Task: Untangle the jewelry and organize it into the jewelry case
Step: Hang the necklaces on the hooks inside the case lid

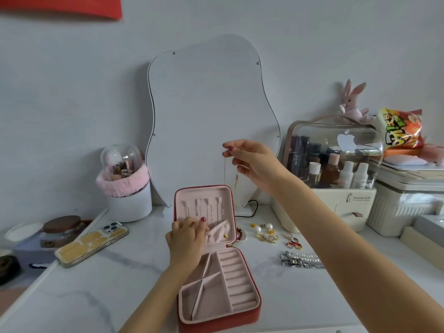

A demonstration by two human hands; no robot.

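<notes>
Red outside and pink velvet within, the jewelry case (pixel 217 260) stands open on the marble tabletop (pixel 108 272); the left hand (pixel 186 239) curls its fingers on the pouch flap (pixel 217 233) in the upright lid, below a row of hooks. Raised above the case, the right hand (pixel 252 162) pinches a thin necklace chain (pixel 224 169), which dangles toward the lid. Earrings (pixel 264 233), rings (pixel 293 242) and a pearl bracelet (pixel 302 260) lie loose right of the case, whose bottom compartments look empty.
</notes>
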